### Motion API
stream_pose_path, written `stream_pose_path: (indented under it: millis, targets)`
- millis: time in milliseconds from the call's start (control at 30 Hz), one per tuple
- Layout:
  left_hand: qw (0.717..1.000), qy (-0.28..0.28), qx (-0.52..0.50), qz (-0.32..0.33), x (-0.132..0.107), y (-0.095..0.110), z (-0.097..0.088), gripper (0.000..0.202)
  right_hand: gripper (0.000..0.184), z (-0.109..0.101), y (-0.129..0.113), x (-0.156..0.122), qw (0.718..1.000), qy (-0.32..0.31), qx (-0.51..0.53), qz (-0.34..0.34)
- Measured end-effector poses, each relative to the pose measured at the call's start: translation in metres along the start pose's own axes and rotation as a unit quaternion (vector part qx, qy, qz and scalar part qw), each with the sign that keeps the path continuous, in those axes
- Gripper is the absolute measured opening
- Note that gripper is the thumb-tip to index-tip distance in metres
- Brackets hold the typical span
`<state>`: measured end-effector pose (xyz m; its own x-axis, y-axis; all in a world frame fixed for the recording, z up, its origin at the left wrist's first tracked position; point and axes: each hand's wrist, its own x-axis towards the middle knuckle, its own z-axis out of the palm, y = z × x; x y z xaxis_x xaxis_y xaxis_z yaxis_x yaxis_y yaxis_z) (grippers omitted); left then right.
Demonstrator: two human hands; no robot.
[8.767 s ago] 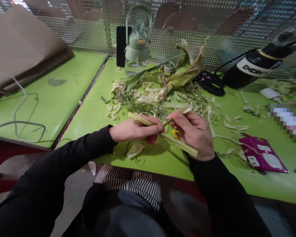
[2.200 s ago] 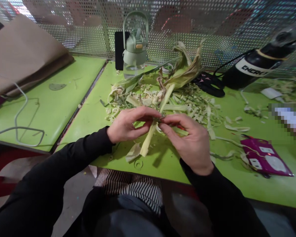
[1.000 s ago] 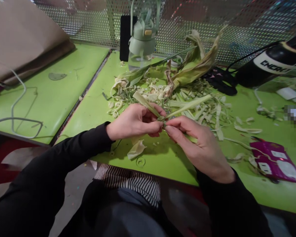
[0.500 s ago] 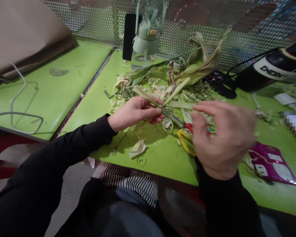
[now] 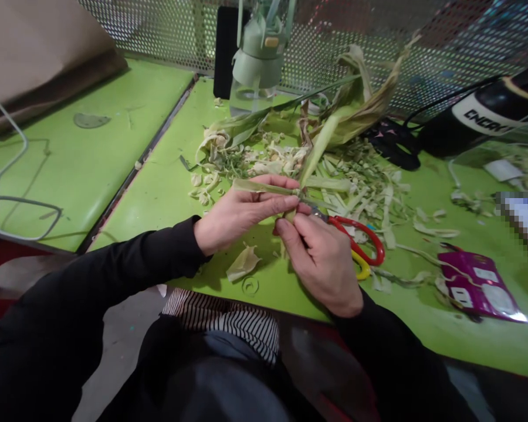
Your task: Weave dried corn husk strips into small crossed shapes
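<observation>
Several pale green corn husk strips (image 5: pixel 317 153) cross at a knot-like joint in front of me. My left hand (image 5: pixel 242 208) pinches this joint between thumb and fingers, with strips sticking out to the left, up and to the right. Just below it, my right hand (image 5: pixel 323 255) is closed on a husk strip that bends down, its thumb close to the left fingertips. Scissors (image 5: pixel 374 237) with red and yellow handles lie on the table behind my right hand, their blades mostly hidden.
Husk scraps (image 5: pixel 277 157) litter the green table (image 5: pixel 149 187). A water bottle (image 5: pixel 257 64) and a black phone-like slab (image 5: pixel 224 53) stand at the back by the mesh panel. Larger dry husks (image 5: pixel 369 117), a dark bottle (image 5: pixel 479 120) and a purple packet (image 5: pixel 484 281) are to the right.
My right hand has moved left and down from the right side to beside my left hand, closing on a strip. The scissors now show more. The view has shifted slightly.
</observation>
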<state>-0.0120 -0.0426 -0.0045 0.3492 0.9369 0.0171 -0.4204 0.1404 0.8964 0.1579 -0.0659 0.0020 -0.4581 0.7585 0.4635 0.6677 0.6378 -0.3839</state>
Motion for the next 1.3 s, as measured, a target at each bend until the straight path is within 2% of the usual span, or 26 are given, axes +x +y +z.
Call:
stream_pose_path:
  millis: [233, 400, 467, 533, 567, 700, 767, 1000, 1300]
  targets:
    - [0.999, 0.001, -0.021, -0.026, -0.005, 0.004, 0.005, 0.021, 0.032, 0.007, -0.007, -0.004, 0.999, 0.009, -0.001, -0.032]
    - [0.998, -0.002, -0.008, -0.065, 0.002, 0.007, -0.001, 0.021, 0.03, 0.005, -0.005, -0.005, 0.999, 0.009, -0.017, -0.046]
    - [0.996, -0.01, -0.003, -0.087, 0.006, 0.01, -0.003, 0.016, 0.028, -0.002, -0.001, -0.002, 0.997, 0.063, -0.015, -0.042]
    - [0.995, -0.018, -0.001, -0.097, 0.007, 0.012, -0.004, 0.014, 0.025, -0.008, 0.005, 0.001, 0.988, 0.148, -0.038, -0.015]
    - [0.995, -0.025, 0.001, -0.097, 0.007, 0.012, -0.004, 0.014, 0.024, -0.011, 0.008, 0.003, 0.987, 0.155, -0.048, 0.006]
    - [0.994, -0.06, 0.065, -0.057, 0.005, 0.013, -0.003, 0.024, 0.022, -0.012, 0.014, 0.007, 0.999, 0.024, 0.001, 0.049]
    - [0.989, -0.074, 0.126, -0.035, 0.004, 0.014, -0.002, 0.026, 0.02, -0.011, 0.012, 0.007, 0.998, -0.004, 0.025, 0.058]
    - [0.956, -0.105, 0.274, 0.001, 0.0, 0.015, -0.002, 0.02, 0.025, -0.019, 0.003, 0.006, 0.99, -0.033, 0.101, 0.093]
    - [0.953, -0.115, 0.278, 0.021, -0.005, 0.02, 0.002, 0.013, 0.023, -0.019, -0.001, 0.004, 0.987, -0.035, 0.141, 0.073]
